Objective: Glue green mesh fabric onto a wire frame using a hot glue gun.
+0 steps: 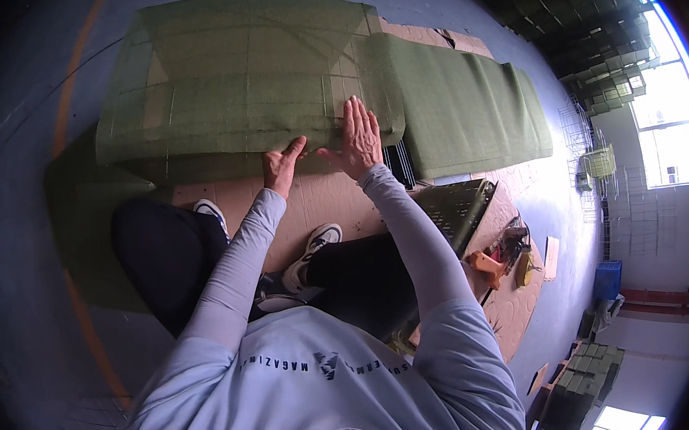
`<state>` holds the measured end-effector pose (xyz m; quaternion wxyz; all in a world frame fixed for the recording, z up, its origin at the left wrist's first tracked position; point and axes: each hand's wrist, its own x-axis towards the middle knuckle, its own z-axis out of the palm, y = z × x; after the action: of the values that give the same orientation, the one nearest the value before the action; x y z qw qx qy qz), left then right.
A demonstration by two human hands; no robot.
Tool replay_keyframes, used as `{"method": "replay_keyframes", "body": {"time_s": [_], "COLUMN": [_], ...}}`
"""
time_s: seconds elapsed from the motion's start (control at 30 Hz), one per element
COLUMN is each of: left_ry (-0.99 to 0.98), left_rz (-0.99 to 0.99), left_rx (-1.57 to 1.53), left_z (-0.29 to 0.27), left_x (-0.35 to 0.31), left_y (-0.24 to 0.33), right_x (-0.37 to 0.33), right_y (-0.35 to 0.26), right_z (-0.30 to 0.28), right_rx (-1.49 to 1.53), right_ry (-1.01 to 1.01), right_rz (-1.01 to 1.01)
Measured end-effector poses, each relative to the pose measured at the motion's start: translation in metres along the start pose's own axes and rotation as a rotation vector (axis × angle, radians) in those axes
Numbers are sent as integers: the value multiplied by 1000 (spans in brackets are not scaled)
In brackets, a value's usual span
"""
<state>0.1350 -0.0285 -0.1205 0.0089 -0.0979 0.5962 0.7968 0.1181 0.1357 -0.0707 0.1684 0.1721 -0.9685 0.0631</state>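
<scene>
A box-shaped wire frame covered in sheer green mesh (212, 104) stands in front of me, its thin wires showing through. My left hand (278, 170) is closed at the mesh's near edge, thumb on top and pointing right; its other fingers are mostly hidden. Beside it, my right hand (361, 141) lies flat on the mesh near the right corner, fingers stretched forward and thumb out to the left. A larger piece of green mesh fabric (470, 106) spreads out right of the frame.
Flattened cardboard (311, 210) lies beneath the work and around my shoes. To my right are a green perforated panel (455, 209) and an orange-handled tool (487, 266) on cardboard. A blue crate (608, 279), wire racks and stacked green boxes (584, 382) stand farther right.
</scene>
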Motion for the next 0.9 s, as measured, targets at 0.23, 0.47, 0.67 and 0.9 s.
{"method": "replay_keyframes", "body": {"time_s": [0.23, 0.47, 0.67, 0.9], "left_ry": [31, 35, -15, -88], "left_rz": [88, 141, 75, 153], "left_rx": [68, -57, 113, -50], "left_z": [-4, -2, -10, -22], "left_x": [5, 10, 8, 11], "left_y": [-19, -24, -20, -19], "right_x": [1, 4, 7, 23], "right_y": [-2, -2, -18, -40], "right_z": [1, 0, -7, 16], "right_rx": [-26, -45, -42, -22], "right_ry": [-31, -37, -49, 10], "right_rz": [30, 47, -44, -65]}}
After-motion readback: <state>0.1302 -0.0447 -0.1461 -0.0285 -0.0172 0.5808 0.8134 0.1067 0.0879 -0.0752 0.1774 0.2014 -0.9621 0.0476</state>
